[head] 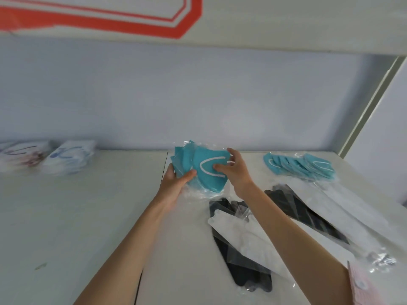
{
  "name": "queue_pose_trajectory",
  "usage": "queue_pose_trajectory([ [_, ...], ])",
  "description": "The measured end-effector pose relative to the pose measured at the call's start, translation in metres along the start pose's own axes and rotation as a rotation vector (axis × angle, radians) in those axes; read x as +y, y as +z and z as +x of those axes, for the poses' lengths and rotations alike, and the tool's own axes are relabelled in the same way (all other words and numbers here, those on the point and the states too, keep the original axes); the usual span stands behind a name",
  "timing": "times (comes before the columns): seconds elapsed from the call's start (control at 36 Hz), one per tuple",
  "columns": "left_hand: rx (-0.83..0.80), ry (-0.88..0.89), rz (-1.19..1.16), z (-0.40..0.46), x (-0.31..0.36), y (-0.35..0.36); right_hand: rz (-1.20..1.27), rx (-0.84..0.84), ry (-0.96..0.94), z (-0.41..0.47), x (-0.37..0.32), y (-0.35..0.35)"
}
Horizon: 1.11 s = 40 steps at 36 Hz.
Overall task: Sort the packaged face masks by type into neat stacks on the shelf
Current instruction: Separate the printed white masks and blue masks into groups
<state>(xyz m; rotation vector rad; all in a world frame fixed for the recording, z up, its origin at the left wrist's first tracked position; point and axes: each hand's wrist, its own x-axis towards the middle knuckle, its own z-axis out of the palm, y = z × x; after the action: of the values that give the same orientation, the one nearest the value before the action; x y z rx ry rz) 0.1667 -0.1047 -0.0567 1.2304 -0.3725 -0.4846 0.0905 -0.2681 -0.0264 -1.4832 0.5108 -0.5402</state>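
Both hands hold a fanned bunch of teal face masks in clear wrappers [202, 170] above the middle of the white shelf [88, 216]. My left hand [176, 180] grips the bunch from below left. My right hand [236, 167] pinches the top pack at its right edge. A second row of teal packaged masks [299, 166] lies at the back right. Black packaged masks [242, 260] and white packaged masks [248, 234] lie overlapping beneath my right forearm.
Two stacks of white printed mask packs [68, 157] sit at the back left against the wall, blurred. More black masks [304, 208] and white masks [352, 205] spread at the right. A pink pack [363, 285] shows at the bottom right corner. An upper shelf edge with red trim [132, 23] hangs overhead.
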Motion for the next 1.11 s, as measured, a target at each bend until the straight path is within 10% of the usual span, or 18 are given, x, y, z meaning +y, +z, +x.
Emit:
queue_pose_trajectory([
  [0.39, -0.058, 0.114, 0.378, -0.002, 0.004, -0.033, -0.095, -0.286, -0.09, -0.028, 0.022, 0.01],
  [0.78, 0.093, 0.328, -0.114, -0.016, 0.002, -0.011, 0.025, -0.261, -0.181, -0.038, 0.026, 0.021],
  [1.11, 0.343, 0.059, -0.449, -0.015, -0.002, -0.008, 0.067, -0.313, -0.139, -0.038, 0.021, 0.027],
])
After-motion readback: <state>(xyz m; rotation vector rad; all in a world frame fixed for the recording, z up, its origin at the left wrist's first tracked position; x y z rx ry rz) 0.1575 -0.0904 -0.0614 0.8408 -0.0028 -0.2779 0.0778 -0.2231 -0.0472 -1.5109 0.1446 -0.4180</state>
